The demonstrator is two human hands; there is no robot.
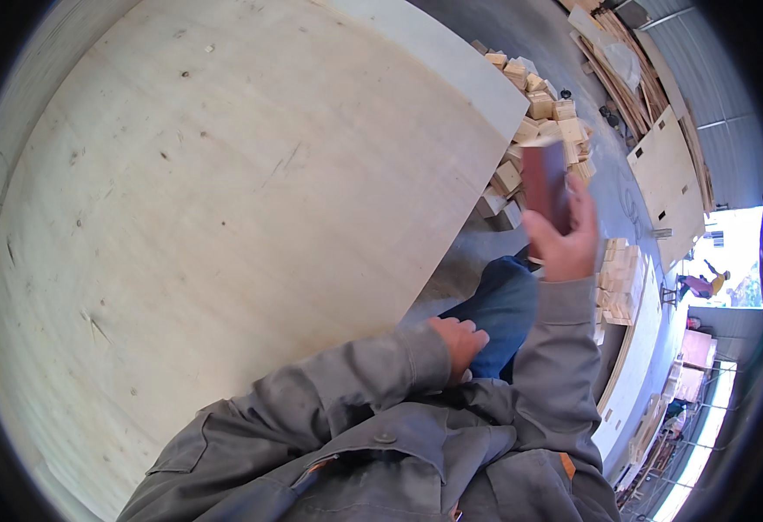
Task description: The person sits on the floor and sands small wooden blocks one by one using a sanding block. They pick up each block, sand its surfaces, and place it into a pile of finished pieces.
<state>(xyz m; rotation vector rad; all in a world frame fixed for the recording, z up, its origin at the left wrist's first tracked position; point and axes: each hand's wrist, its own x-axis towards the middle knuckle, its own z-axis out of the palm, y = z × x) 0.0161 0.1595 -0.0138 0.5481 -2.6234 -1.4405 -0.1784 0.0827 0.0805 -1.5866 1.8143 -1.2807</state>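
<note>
My right hand (568, 239) is raised off the board's right edge. It grips a reddish-brown sanding block (545, 178) with a pale end; the hand and block are slightly blurred. My left hand (461, 346) hangs loosely beside the near right corner of the board, above my blue-jeaned leg (499, 309). Its fingers are slightly bent, the thumb is apart from them, and nothing shows in them. A large pale plywood board (242, 200) with small knots and dark scratches fills the left and middle of the view. Neither hand touches it.
A heap of cut wood blocks (538, 104) lies on the grey floor past the board. More stacked blocks (618, 278) stand at the right. Sheets with dark slots (670, 183) and long planks (612, 74) lie farther off. A person in yellow (719, 283) is near the bright doorway.
</note>
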